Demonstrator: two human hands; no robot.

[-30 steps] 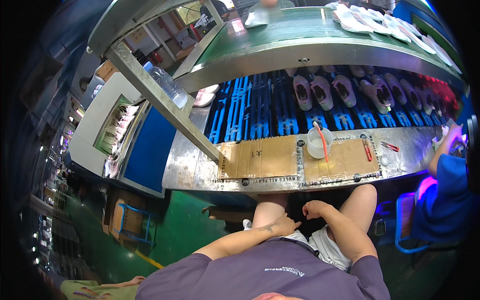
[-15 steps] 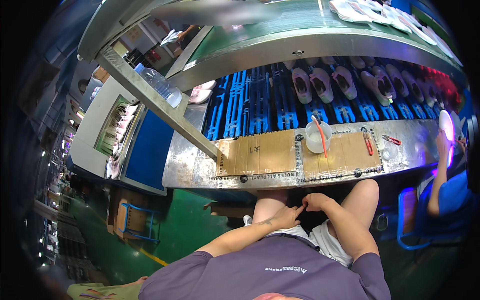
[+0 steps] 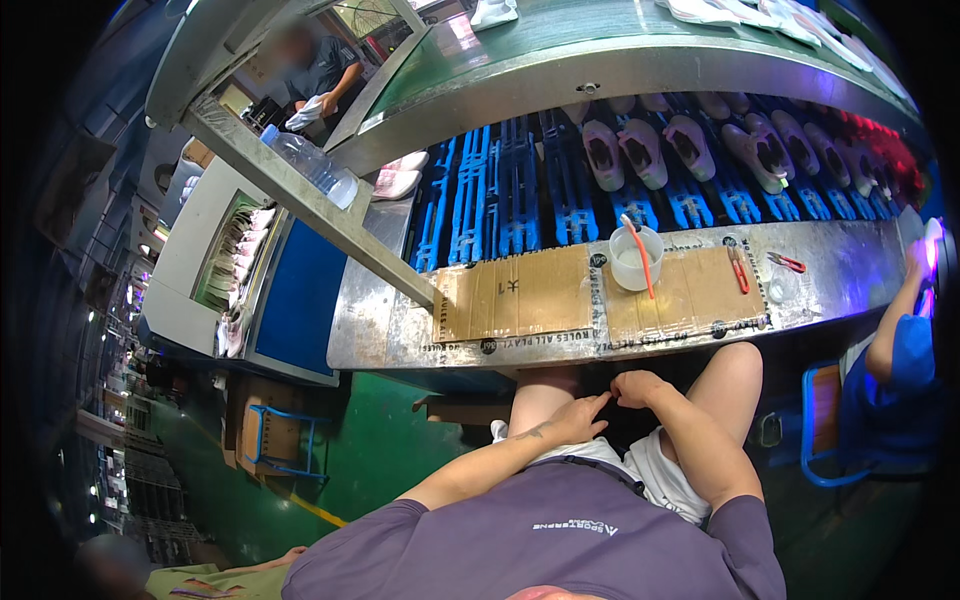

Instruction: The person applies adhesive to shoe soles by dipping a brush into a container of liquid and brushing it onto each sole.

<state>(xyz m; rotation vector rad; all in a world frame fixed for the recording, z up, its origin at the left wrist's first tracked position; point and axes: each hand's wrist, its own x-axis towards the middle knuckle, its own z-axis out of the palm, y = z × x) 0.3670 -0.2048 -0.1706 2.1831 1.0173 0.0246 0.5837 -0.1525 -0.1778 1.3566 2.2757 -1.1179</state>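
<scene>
Both my hands meet over my lap, below the bench's front edge. My left hand [image 3: 580,420] has its fingers stretched out, the forefinger reaching the right hand's fingertips. My right hand [image 3: 638,388] is curled closed at that fingertip; anything small between its fingers is hidden. On the bench beyond them lie two flattened cardboard pieces [image 3: 515,300]. A translucent plastic cup [image 3: 628,272] stands on the right-hand cardboard, with an orange-red brush handle [image 3: 642,258] leaning out of it. To its right are red-handled thread snips [image 3: 738,272] and a second red-handled pair [image 3: 787,262].
Pinkish shoes [image 3: 642,155] sit on a blue-slatted conveyor [image 3: 520,195] behind the metal bench [image 3: 385,330]. A slanted metal post [image 3: 310,200] stands left, beside a plastic bottle [image 3: 310,165]. White shoe parts lie on the green upper belt [image 3: 560,35]. A co-worker's arm [image 3: 895,310] is at right.
My view has shifted slightly. My left fingers are straighter, still meeting the right hand. A person holding a white shoe is more visible at back left; a white piece appears on the upper belt.
</scene>
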